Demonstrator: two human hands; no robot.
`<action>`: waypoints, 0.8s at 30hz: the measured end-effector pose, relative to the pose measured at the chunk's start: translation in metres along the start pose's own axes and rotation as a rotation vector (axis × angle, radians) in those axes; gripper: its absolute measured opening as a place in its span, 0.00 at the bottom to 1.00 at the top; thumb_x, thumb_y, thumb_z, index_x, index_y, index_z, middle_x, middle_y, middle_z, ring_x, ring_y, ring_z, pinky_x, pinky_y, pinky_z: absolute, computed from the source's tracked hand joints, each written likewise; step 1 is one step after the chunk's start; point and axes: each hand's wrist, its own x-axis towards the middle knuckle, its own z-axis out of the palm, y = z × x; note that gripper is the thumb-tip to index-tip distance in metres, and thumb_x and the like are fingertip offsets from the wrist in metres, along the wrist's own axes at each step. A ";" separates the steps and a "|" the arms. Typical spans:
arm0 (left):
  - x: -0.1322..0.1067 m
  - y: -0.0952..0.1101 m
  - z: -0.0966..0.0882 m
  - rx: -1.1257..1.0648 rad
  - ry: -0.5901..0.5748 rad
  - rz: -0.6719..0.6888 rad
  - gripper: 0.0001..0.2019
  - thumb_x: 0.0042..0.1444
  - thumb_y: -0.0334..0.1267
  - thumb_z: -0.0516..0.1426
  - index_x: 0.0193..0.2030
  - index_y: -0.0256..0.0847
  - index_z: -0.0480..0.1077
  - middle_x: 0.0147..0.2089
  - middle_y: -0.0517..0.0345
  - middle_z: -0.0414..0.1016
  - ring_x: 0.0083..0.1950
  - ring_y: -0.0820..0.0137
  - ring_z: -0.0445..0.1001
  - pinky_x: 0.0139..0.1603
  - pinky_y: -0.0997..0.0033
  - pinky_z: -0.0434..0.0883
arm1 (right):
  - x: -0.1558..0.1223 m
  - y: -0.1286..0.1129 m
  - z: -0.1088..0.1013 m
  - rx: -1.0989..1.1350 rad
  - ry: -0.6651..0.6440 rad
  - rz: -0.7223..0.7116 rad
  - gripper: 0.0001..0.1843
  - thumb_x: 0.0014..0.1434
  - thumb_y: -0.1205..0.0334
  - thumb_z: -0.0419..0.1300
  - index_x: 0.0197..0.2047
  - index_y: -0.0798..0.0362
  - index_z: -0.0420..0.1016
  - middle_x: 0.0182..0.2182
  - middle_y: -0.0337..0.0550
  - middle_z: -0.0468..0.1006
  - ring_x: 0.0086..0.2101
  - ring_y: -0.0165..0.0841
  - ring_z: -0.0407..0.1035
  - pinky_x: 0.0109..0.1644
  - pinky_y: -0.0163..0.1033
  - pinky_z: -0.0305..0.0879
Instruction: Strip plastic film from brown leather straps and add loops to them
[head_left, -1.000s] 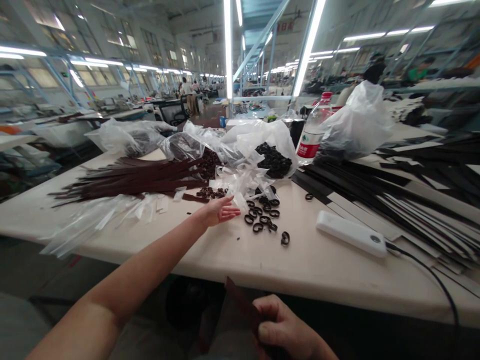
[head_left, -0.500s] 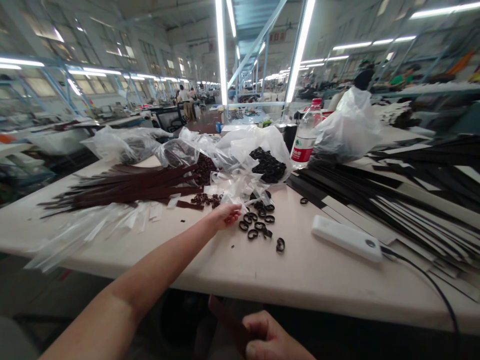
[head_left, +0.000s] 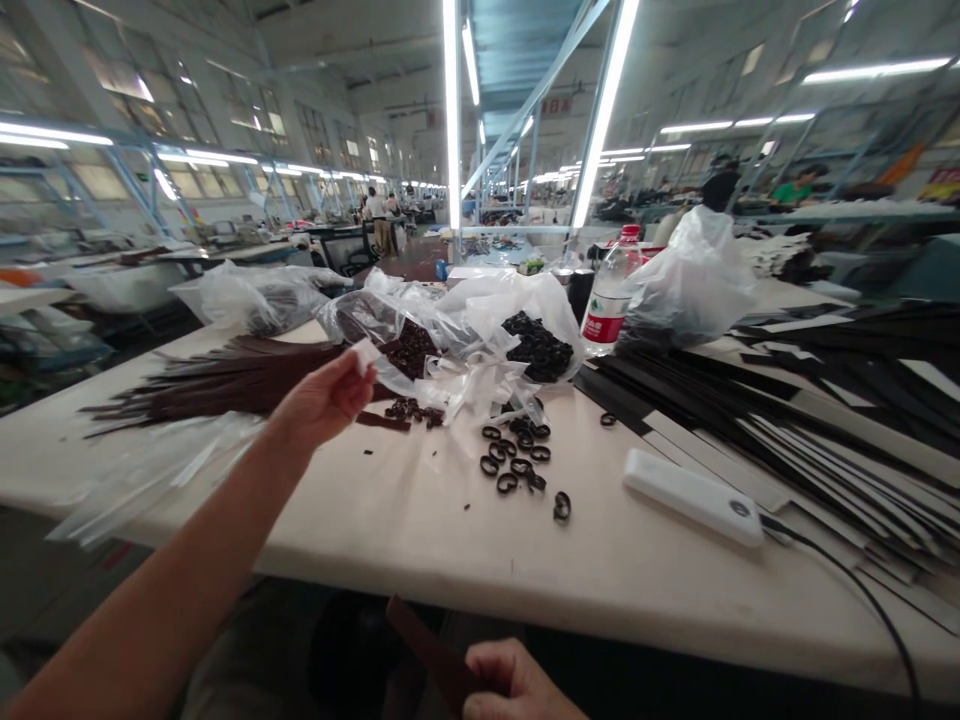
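Observation:
My left hand (head_left: 326, 400) is raised over the left part of the table, fingers pinched on a small white piece (head_left: 366, 355), paper or film; I cannot tell which. Just behind it lies a bundle of dark brown strips (head_left: 225, 375). Below the table's front edge, my right hand (head_left: 514, 685) is closed round a brown strip (head_left: 427, 645) that slants up to the left. Small brown loops (head_left: 412, 410) and black loops (head_left: 521, 465) lie loose mid-table, beside a heap of white film scraps (head_left: 472, 385).
Behind the scraps stand an open plastic bag (head_left: 536, 345) of black loops and a red-capped bottle (head_left: 606, 305). Black strips (head_left: 697, 400) cover the right side. Nearer lies a white device (head_left: 690, 495) with a black cable (head_left: 862, 580). Clear film (head_left: 157, 470) lies front left.
My left hand has moved left and up, away from the black loops and scraps, and now pinches a white piece. The right hand still holds its brown strip, slightly further left.

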 end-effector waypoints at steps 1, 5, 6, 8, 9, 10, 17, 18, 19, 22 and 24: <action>-0.006 0.016 -0.011 -0.025 0.044 0.065 0.15 0.68 0.31 0.49 0.31 0.35 0.71 0.25 0.59 0.79 0.24 0.76 0.77 0.23 0.80 0.73 | 0.001 -0.002 0.002 -0.006 -0.014 -0.011 0.14 0.45 0.62 0.64 0.37 0.53 0.74 0.26 0.32 0.70 0.25 0.24 0.58 0.29 0.30 0.53; -0.038 0.078 -0.074 -0.116 0.259 0.340 0.19 0.70 0.33 0.46 0.28 0.38 0.68 0.20 0.65 0.74 0.21 0.80 0.72 0.20 0.84 0.69 | 0.006 -0.014 0.010 -0.065 -0.100 -0.092 0.12 0.50 0.55 0.63 0.31 0.55 0.71 0.20 0.32 0.68 0.22 0.25 0.57 0.27 0.31 0.52; -0.049 0.092 -0.093 -0.125 0.324 0.415 0.20 0.70 0.34 0.46 0.26 0.39 0.67 0.19 0.66 0.73 0.21 0.80 0.71 0.20 0.85 0.69 | 0.006 -0.017 0.012 -0.093 -0.104 -0.118 0.12 0.52 0.54 0.62 0.31 0.55 0.71 0.20 0.33 0.69 0.22 0.26 0.59 0.27 0.32 0.54; -0.076 0.110 -0.128 -0.116 0.454 0.589 0.20 0.69 0.35 0.48 0.24 0.40 0.66 0.17 0.68 0.71 0.20 0.80 0.70 0.20 0.85 0.69 | 0.007 -0.023 0.016 -0.176 -0.094 -0.170 0.13 0.55 0.53 0.61 0.30 0.55 0.70 0.22 0.35 0.70 0.24 0.27 0.61 0.30 0.32 0.57; -0.091 0.113 -0.144 -0.109 0.519 0.667 0.20 0.69 0.35 0.48 0.24 0.40 0.65 0.16 0.69 0.70 0.19 0.80 0.69 0.20 0.85 0.69 | 0.008 -0.026 0.018 -0.229 -0.095 -0.189 0.13 0.57 0.54 0.60 0.30 0.55 0.70 0.22 0.35 0.70 0.25 0.27 0.62 0.31 0.33 0.57; -0.107 0.110 -0.158 -0.103 0.581 0.717 0.19 0.69 0.34 0.48 0.24 0.40 0.65 0.16 0.69 0.70 0.19 0.80 0.69 0.20 0.85 0.69 | 0.010 -0.029 0.021 -0.284 -0.104 -0.200 0.13 0.58 0.53 0.59 0.29 0.55 0.69 0.22 0.35 0.70 0.25 0.27 0.62 0.31 0.33 0.57; -0.183 -0.026 -0.227 -0.195 0.795 0.235 0.14 0.67 0.29 0.50 0.30 0.35 0.71 0.22 0.60 0.77 0.21 0.75 0.76 0.20 0.81 0.72 | 0.034 -0.050 0.058 -0.695 -0.217 -0.228 0.18 0.65 0.50 0.53 0.29 0.53 0.67 0.21 0.33 0.66 0.21 0.27 0.61 0.26 0.32 0.56; -0.189 -0.047 -0.233 -0.236 0.798 0.164 0.14 0.67 0.29 0.50 0.31 0.35 0.71 0.24 0.60 0.77 0.23 0.75 0.77 0.20 0.81 0.72 | 0.037 -0.053 0.066 -0.757 -0.225 -0.252 0.18 0.65 0.50 0.53 0.28 0.53 0.67 0.20 0.33 0.66 0.21 0.27 0.62 0.26 0.32 0.55; -0.195 -0.066 -0.236 -0.276 0.802 0.107 0.13 0.67 0.29 0.51 0.31 0.35 0.72 0.25 0.59 0.78 0.24 0.75 0.78 0.21 0.82 0.73 | 0.039 -0.056 0.075 -0.817 -0.232 -0.279 0.18 0.65 0.51 0.53 0.27 0.52 0.66 0.20 0.33 0.66 0.21 0.27 0.62 0.25 0.32 0.55; -0.206 -0.100 -0.239 -0.356 0.787 0.020 0.12 0.66 0.30 0.52 0.33 0.34 0.73 0.28 0.57 0.79 0.26 0.73 0.80 0.23 0.80 0.75 | 0.042 -0.065 0.098 -0.955 -0.242 -0.365 0.18 0.64 0.54 0.53 0.25 0.52 0.66 0.20 0.34 0.67 0.22 0.27 0.61 0.26 0.32 0.53; -0.209 -0.109 -0.237 -0.390 0.764 -0.011 0.11 0.65 0.31 0.53 0.32 0.35 0.72 0.27 0.58 0.79 0.26 0.73 0.80 0.23 0.80 0.76 | 0.044 -0.069 0.111 -1.013 -0.243 -0.400 0.17 0.63 0.55 0.54 0.25 0.53 0.68 0.19 0.34 0.67 0.22 0.27 0.61 0.26 0.32 0.52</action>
